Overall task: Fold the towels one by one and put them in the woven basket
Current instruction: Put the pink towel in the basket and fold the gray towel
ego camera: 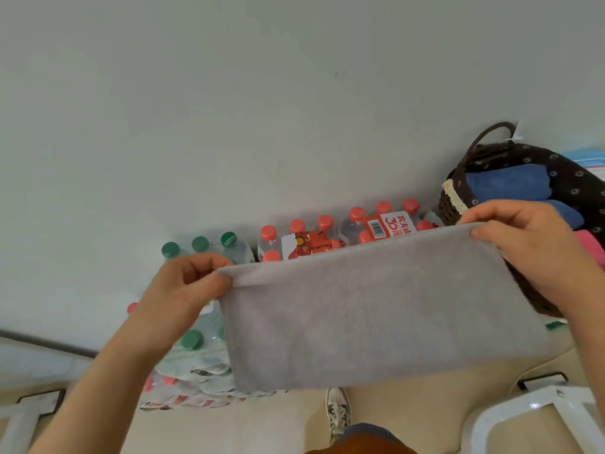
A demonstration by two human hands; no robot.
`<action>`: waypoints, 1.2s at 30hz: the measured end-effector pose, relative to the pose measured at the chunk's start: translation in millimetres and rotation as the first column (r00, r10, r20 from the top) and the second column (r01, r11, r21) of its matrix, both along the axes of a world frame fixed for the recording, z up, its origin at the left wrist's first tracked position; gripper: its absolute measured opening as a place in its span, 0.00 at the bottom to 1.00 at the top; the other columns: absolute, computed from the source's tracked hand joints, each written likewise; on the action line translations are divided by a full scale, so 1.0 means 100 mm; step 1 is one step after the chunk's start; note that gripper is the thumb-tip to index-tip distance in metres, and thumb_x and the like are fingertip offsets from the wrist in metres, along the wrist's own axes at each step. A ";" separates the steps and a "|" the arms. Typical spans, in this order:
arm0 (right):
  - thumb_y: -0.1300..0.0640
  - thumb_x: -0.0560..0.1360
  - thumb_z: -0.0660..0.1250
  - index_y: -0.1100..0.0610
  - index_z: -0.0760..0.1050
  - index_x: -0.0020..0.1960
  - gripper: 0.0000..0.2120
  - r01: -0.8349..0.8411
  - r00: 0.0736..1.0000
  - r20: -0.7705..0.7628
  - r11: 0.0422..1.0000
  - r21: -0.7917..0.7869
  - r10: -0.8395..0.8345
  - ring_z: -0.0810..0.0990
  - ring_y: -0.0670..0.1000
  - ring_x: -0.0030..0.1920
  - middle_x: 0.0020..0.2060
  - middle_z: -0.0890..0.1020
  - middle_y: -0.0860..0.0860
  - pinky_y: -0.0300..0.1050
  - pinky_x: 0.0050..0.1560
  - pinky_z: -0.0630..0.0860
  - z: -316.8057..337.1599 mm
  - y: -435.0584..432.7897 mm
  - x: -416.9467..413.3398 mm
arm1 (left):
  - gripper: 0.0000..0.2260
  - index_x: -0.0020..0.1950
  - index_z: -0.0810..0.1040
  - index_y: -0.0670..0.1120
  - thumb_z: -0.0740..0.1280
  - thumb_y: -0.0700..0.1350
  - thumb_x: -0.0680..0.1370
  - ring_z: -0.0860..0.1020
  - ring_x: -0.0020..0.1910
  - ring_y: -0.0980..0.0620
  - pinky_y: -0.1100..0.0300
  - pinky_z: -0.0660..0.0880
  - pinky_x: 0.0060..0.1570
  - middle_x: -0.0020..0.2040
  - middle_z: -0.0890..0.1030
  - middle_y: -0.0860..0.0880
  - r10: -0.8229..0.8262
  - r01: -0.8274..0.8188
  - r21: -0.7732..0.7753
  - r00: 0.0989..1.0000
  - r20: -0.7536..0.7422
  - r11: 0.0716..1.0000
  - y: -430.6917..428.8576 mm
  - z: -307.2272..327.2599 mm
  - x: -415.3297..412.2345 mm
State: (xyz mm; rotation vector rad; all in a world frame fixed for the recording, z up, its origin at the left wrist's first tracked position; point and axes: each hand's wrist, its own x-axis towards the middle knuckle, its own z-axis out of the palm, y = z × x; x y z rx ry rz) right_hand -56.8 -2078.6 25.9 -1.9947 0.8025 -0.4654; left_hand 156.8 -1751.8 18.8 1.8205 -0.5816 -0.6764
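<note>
Fingers (222,283) of your left hand (186,290) pinch one top corner of the grey towel (376,316); your right hand (530,250) pinches the other. Towel hangs stretched in the air, just in front of the woven basket (448,204), which holds blue towels (510,186). Risk: a loose pinch lets a corner slip and the fold goes crooked. Red-capped bottle pack (327,239) label reads "30"; Chinese characters beside it are partly hidden.

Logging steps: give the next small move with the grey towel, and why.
Probably bring the left hand over to the right hand, halving the grey towel: it hangs wide between pinched top corners, wider than the blue towels in the woven basket.
</note>
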 end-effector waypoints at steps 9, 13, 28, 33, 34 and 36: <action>0.62 0.76 0.66 0.51 0.79 0.50 0.08 -0.085 0.946 -0.322 0.977 -0.195 0.018 0.77 0.49 0.46 0.49 0.82 0.52 0.40 0.50 0.71 -1.12 -0.30 0.62 | 0.05 0.44 0.78 0.55 0.68 0.45 0.76 0.78 0.29 0.53 0.59 0.74 0.33 0.33 0.83 0.49 0.167 -0.226 0.293 0.963 0.213 0.929 -0.62 -0.89 0.30; 0.60 0.76 0.66 0.55 0.79 0.56 0.10 -0.116 0.936 -0.351 0.942 -0.316 -0.002 0.77 0.54 0.53 0.53 0.79 0.54 0.42 0.52 0.71 -1.17 -0.31 0.70 | 0.06 0.44 0.77 0.57 0.68 0.45 0.76 0.81 0.35 0.53 0.57 0.77 0.39 0.35 0.83 0.51 0.204 -0.268 0.311 0.953 0.224 0.912 -0.66 -0.97 0.35; 0.57 0.75 0.68 0.54 0.77 0.62 0.15 -0.299 0.840 -0.523 0.927 -0.227 0.143 0.75 0.48 0.50 0.50 0.73 0.49 0.43 0.58 0.72 -1.03 -0.46 0.74 | 0.03 0.45 0.80 0.52 0.70 0.49 0.75 0.79 0.42 0.58 0.66 0.73 0.40 0.43 0.82 0.54 0.158 -0.189 0.260 0.978 0.136 0.947 -0.69 -1.01 0.37; 0.60 0.74 0.68 0.54 0.79 0.52 0.07 -0.208 0.881 -0.461 0.962 -0.174 0.106 0.75 0.45 0.44 0.46 0.78 0.47 0.38 0.47 0.70 -1.01 -0.47 0.76 | 0.11 0.43 0.78 0.39 0.68 0.48 0.76 0.75 0.31 0.58 0.69 0.71 0.28 0.36 0.79 0.47 0.283 -0.279 0.186 0.959 0.005 0.942 -0.73 -1.01 0.41; 0.60 0.74 0.68 0.53 0.78 0.49 0.06 -0.178 0.891 -0.445 0.973 -0.146 0.096 0.76 0.45 0.45 0.47 0.79 0.48 0.37 0.46 0.70 -1.02 -0.48 0.76 | 0.12 0.43 0.78 0.38 0.68 0.47 0.76 0.74 0.29 0.58 0.70 0.71 0.28 0.34 0.78 0.47 0.305 -0.293 0.176 0.952 -0.040 0.940 -0.73 -1.02 0.41; 0.60 0.73 0.68 0.53 0.76 0.45 0.04 -0.143 0.900 -0.429 0.983 -0.118 0.080 0.78 0.47 0.48 0.48 0.80 0.48 0.37 0.45 0.71 -1.04 -0.49 0.76 | 0.12 0.42 0.79 0.37 0.68 0.47 0.76 0.77 0.30 0.58 0.70 0.74 0.30 0.31 0.80 0.50 0.309 -0.290 0.168 0.946 -0.098 0.942 -0.73 -1.01 0.42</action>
